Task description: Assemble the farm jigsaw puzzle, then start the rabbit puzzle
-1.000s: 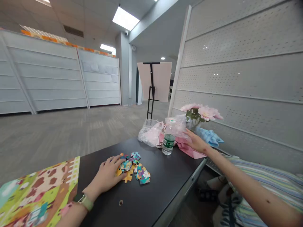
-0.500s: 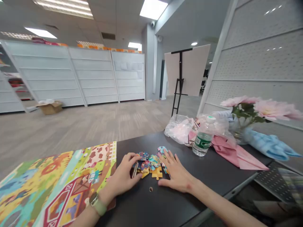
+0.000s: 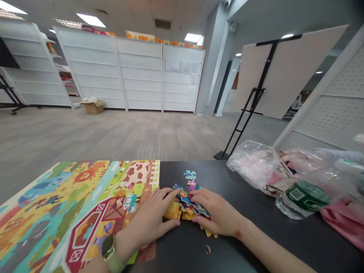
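A heap of colourful jigsaw puzzle pieces (image 3: pixel 185 201) lies on the black table (image 3: pixel 182 254), pressed between both of my hands. From the left, my left hand (image 3: pixel 152 216) cups the heap, its fingers curled over the pieces and its thumb low on the near side. My right hand (image 3: pixel 218 213) closes round the right side of the heap, with thumb and fingers on the pieces. A light-blue piece (image 3: pixel 190 174) and a purple one (image 3: pixel 192 184) stick out at the far side. Yellow pieces (image 3: pixel 209 231) show beneath my right hand.
At left, a bright illustrated animal board (image 3: pixel 82 204) reaches under my left forearm. A clear water bottle (image 3: pixel 304 199), plastic bags (image 3: pixel 253 163) and pink cloth (image 3: pixel 345 220) stand at right. Beyond are an easel board (image 3: pixel 295 72), white shelves (image 3: pixel 142 76) and a cardboard box (image 3: pixel 93 107).
The camera view has turned left. My right hand has gone from spread flat beside the pieces to curled round them, and both hands squeeze the heap closer together.
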### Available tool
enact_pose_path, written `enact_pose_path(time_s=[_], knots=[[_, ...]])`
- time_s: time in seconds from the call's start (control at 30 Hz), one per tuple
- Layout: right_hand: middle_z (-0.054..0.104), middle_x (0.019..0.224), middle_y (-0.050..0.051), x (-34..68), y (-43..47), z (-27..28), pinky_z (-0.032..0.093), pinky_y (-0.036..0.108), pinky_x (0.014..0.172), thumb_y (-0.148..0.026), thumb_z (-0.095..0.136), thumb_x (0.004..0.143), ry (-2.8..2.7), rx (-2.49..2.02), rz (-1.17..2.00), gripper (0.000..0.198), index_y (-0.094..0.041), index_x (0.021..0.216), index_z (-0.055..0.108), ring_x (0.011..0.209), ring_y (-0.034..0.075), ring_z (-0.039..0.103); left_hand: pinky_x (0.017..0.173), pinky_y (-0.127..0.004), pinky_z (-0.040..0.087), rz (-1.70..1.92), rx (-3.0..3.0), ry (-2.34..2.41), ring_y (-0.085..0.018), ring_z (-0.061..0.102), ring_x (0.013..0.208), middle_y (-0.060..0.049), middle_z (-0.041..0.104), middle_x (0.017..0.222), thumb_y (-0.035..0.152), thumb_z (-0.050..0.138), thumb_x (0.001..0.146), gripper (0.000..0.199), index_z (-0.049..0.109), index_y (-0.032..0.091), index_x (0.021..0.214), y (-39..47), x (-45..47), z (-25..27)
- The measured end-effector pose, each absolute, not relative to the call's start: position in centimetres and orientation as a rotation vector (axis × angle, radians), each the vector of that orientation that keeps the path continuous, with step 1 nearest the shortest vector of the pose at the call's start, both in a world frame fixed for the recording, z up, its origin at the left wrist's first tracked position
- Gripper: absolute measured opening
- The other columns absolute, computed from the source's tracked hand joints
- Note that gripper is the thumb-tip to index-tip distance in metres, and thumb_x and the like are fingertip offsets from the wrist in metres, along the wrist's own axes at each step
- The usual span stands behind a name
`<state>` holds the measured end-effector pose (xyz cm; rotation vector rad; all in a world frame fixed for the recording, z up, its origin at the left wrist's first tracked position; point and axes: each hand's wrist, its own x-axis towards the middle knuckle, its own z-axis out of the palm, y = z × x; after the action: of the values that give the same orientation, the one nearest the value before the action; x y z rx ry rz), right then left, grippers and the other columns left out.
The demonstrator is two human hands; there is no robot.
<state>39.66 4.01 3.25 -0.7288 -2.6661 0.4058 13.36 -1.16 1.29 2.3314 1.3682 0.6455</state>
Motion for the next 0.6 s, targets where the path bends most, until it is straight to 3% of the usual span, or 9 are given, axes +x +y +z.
enact_pose_path(time_s=[0.1, 0.2, 0.3, 0.47, 0.6], knots=[[0.072, 0.122, 0.013, 40.6, 4.3, 3.3, 0.056, 0.041, 0.095, -0.031, 0.057, 0.098, -2.582, -0.734, 0.406, 0.027, -0.019, 0.122, 0.059, 0.112, 0.027, 0.069, 0.111, -0.044, 0.047, 0.678, 2.259, 1.321, -0.028, 0.054, 0.129, -0.007, 0.052, 0.145, 0.023, 0.073, 0.089, 0.071, 0.04, 0.034, 0.152, -1.7, 13.4, 1.7], [0.072, 0.123, 0.01, 41.3, 5.1, 3.3, 0.058, 0.038, 0.092, -0.028, 0.053, 0.099, -2.379, -0.932, 0.504, 0.038, -0.022, 0.137, 0.048, 0.108, 0.024, 0.072, 0.113, -0.042, 0.046, 0.655, 2.218, 1.248, -0.025, 0.053, 0.132, -0.005, 0.047, 0.149, 0.017, 0.067, 0.092, 0.073, 0.035, 0.038, 0.154, -2.3, 13.9, 1.9], [0.073, 0.12, 0.008, 42.1, 5.9, 3.3, 0.058, 0.037, 0.092, -0.027, 0.055, 0.097, -2.211, -1.058, 0.536, 0.04, -0.024, 0.137, 0.049, 0.106, 0.023, 0.073, 0.115, -0.044, 0.045, 0.591, 2.223, 1.206, -0.027, 0.048, 0.139, -0.005, 0.038, 0.156, 0.018, 0.069, 0.09, 0.079, 0.031, 0.041, 0.156, -2.7, 14.4, 2.0], [0.072, 0.124, 0.008, 42.0, 5.3, 3.9, 0.055, 0.037, 0.098, -0.021, 0.058, 0.093, -2.258, -0.903, 0.544, 0.044, -0.024, 0.136, 0.054, 0.11, 0.023, 0.07, 0.116, -0.057, 0.041, 0.598, 2.319, 1.295, -0.037, 0.039, 0.144, -0.008, 0.038, 0.157, 0.033, 0.09, 0.072, 0.104, 0.031, 0.043, 0.157, -2.7, 14.6, 1.6], [0.069, 0.126, 0.011, 40.6, 3.2, 4.5, 0.051, 0.039, 0.102, -0.032, 0.065, 0.092, -2.488, -0.685, 0.669, 0.04, -0.022, 0.13, 0.063, 0.116, 0.025, 0.065, 0.116, -0.069, 0.034, 0.645, 2.332, 1.399, -0.047, 0.024, 0.151, -0.013, 0.015, 0.169, 0.053, 0.097, 0.056, 0.137, 0.01, 0.043, 0.163, -2.2, 14.3, 0.5]])
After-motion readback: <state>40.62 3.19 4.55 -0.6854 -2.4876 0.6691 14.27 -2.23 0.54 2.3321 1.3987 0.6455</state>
